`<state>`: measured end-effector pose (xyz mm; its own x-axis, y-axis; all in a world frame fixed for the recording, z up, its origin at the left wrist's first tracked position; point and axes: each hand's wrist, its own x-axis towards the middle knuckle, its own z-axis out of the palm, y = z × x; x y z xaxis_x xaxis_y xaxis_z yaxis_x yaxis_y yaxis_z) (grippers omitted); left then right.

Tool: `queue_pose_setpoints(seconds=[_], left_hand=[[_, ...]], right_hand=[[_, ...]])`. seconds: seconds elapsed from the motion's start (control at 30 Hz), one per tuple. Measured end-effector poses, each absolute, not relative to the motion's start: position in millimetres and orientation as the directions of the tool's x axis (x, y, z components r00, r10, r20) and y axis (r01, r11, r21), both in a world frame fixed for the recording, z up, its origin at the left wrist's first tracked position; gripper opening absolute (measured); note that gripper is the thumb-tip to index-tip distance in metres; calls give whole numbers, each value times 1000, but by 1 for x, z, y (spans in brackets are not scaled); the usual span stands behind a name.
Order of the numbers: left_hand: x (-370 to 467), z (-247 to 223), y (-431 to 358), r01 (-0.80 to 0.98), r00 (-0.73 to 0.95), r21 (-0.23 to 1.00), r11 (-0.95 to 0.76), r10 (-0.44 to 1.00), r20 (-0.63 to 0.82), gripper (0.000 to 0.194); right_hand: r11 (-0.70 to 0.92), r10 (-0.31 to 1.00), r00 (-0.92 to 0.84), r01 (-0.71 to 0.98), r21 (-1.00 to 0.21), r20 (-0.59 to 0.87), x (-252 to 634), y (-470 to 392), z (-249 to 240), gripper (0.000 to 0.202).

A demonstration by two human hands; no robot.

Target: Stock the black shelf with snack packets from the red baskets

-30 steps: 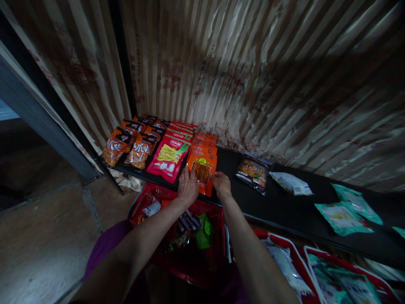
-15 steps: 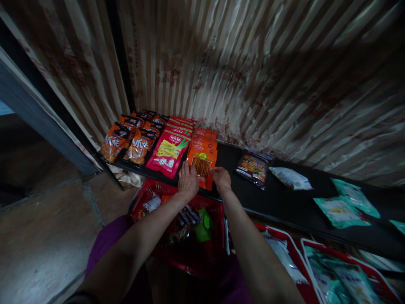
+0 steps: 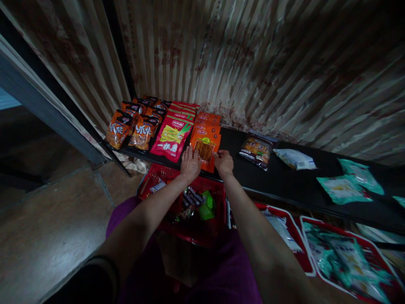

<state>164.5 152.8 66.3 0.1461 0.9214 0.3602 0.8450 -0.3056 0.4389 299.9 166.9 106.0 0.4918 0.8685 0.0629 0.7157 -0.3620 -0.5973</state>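
A row of overlapping orange snack packets lies on a black shelf; the front one has a window showing brown strips. My left hand rests flat along that packet's left edge, fingers stretched out. At its right edge, my right hand has its fingers curled, thumb and fingertips pinching the side. Directly left of them are overlapping red snack bags with a yellow picture. Farther left sit several orange-and-black snack bags in rows.
Below the shelf edge, in front of me, a red basket holds mixed packets, including a green one. A dark snack bag, a white packet and teal packets lie rightward. Another red basket holds teal packets.
The view has shifted, so the shelf appears higher and slightly to the right. Both hands stay at the sides of the front orange packet, with little change in their grip.
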Motion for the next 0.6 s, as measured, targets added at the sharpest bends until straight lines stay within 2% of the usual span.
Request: queue_pose_setpoints(seconds=[0.07, 0.2, 0.33, 0.4, 0.5, 0.6], left_hand=[[162, 64, 151, 843, 158, 425, -331, 907, 391, 46], [161, 61, 146, 840, 171, 405, -361, 885, 433, 43], [159, 61, 143, 832, 172, 411, -373, 877, 448, 41], [155, 65, 140, 811, 180, 427, -401, 864, 470, 40], [143, 71, 124, 743, 206, 464, -483, 823, 529, 38], [131, 65, 91, 651, 180, 566, -506, 827, 532, 35]], right_hand=[[-286, 864, 477, 726, -626, 159, 292, 150, 107, 29], [31, 802, 407, 704, -710, 438, 268, 106, 96, 28], [168, 829, 316, 647, -744, 462, 244, 64, 68, 24], [140, 886, 289, 578, -804, 362, 236, 49, 50, 22], [-134, 942, 335, 346, -928, -11, 228, 36, 23, 13], [-315, 918, 312, 197, -929, -245, 220, 32, 0, 10]])
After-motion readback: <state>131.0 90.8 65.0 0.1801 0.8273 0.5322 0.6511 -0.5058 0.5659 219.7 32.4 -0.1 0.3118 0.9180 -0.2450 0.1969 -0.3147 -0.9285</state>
